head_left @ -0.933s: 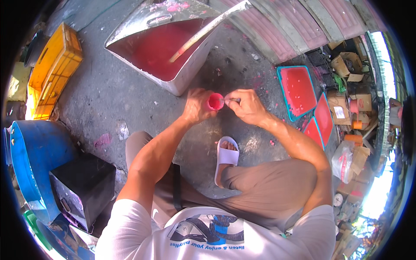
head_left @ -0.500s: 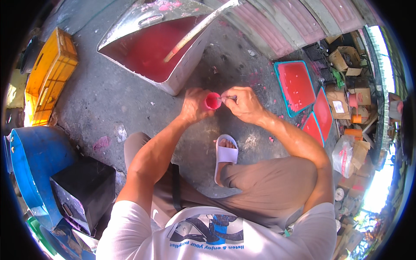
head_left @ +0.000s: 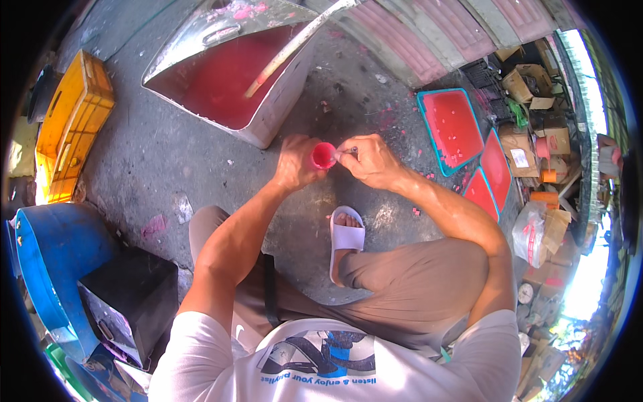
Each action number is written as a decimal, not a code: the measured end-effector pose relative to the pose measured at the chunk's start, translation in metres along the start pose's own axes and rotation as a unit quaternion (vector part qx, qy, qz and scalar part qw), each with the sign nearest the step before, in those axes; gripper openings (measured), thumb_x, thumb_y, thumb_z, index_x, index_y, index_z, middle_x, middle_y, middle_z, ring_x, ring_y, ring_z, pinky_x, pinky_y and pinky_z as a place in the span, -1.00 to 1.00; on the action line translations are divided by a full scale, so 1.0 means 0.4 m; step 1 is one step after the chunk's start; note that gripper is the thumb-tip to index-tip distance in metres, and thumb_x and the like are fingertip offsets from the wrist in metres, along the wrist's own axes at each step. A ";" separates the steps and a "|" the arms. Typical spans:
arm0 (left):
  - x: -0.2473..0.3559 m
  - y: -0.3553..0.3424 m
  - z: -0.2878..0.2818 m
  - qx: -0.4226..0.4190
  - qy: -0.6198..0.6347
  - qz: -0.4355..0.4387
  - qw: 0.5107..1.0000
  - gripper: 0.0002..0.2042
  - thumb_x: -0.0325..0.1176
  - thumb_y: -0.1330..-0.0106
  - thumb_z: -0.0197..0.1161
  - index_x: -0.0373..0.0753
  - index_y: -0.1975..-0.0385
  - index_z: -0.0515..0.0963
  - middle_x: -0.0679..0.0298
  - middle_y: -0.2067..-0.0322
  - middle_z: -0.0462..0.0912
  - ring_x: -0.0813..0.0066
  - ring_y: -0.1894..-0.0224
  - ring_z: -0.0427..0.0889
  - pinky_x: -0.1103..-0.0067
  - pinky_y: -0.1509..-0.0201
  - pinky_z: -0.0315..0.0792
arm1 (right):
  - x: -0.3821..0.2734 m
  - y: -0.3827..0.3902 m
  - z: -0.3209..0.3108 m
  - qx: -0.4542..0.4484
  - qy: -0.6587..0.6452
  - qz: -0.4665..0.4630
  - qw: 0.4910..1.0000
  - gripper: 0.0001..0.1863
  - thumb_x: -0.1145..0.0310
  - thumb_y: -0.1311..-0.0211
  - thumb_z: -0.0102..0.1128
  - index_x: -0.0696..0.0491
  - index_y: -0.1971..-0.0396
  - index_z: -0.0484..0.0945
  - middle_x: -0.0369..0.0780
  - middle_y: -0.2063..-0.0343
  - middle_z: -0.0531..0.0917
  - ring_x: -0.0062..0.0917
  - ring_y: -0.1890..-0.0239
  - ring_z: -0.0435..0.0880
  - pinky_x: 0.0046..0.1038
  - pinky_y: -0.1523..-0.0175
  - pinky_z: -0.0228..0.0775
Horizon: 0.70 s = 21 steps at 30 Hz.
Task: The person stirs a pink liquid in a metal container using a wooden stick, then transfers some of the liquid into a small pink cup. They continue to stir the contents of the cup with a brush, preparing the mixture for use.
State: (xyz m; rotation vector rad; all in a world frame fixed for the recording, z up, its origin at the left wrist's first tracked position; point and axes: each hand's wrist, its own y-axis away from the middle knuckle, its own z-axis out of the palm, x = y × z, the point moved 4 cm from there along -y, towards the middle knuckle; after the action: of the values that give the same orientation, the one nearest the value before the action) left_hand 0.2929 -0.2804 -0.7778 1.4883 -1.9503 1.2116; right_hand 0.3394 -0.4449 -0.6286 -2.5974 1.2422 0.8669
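Observation:
My left hand (head_left: 297, 163) is wrapped round the side of a small pink-red cup (head_left: 323, 155), its open mouth facing up and its inside deep red. My right hand (head_left: 370, 161) pinches a slim tool (head_left: 353, 150) right at the cup's right rim; a dark end shows by my fingers, and its exact kind is too small to tell. Both hands are held out over the grey floor, just in front of a large square metal container (head_left: 281, 107). Red-pink liquid fills part of it, and a long pale stick (head_left: 288, 57) leans in it.
Teal-rimmed trays (head_left: 429, 136) of red material lie on the floor at right, near cardboard boxes (head_left: 526, 157). On the left stand a yellow crate (head_left: 74, 127), a blue barrel (head_left: 57, 248) and a black box (head_left: 137, 288). Ribbed panels (head_left: 429, 40) lie at the far right.
The view has shifted slightly, so the scene sits a little differently. My left hand still holds the cup, and my right hand still pinches the slim tool at its rim.

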 end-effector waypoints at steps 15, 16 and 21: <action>0.006 -0.005 -0.005 -0.010 0.003 0.006 1.000 -0.38 -0.27 0.18 0.67 -0.12 -0.02 0.68 0.14 0.06 0.74 0.00 -0.07 0.64 0.15 -0.33 0.42 | 0.013 0.007 0.019 -0.055 -0.047 -0.032 0.997 -0.75 0.34 -0.25 0.40 0.15 0.15 0.83 0.04 0.23 0.82 -0.11 0.22 0.85 -0.23 0.08 0.68; -0.002 0.000 0.006 -0.016 0.004 0.006 1.000 -0.38 -0.28 0.17 0.67 -0.12 -0.03 0.68 0.14 0.06 0.74 0.00 -0.07 0.64 0.15 -0.35 0.42 | 0.018 0.008 0.013 -0.022 -0.067 -0.026 0.997 -0.75 0.34 -0.26 0.39 0.15 0.15 0.83 0.05 0.22 0.82 -0.10 0.21 0.84 -0.23 0.07 0.68; -0.012 0.005 0.013 -0.015 0.005 0.010 1.000 -0.39 -0.30 0.19 0.67 -0.13 0.00 0.67 0.17 0.09 0.73 0.03 -0.06 0.65 0.17 -0.35 0.40 | 0.040 0.011 0.035 -0.012 -0.019 -0.058 0.998 -0.75 0.36 -0.28 0.35 0.15 0.14 0.82 0.07 0.20 0.81 -0.05 0.14 0.82 -0.21 -0.02 0.68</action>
State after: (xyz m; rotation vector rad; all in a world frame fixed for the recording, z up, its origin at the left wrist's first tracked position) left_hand 0.2936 -0.2819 -0.7848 1.4478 -1.9719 1.1898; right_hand 0.3379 -0.4534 -0.6482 -2.6292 1.0659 0.9092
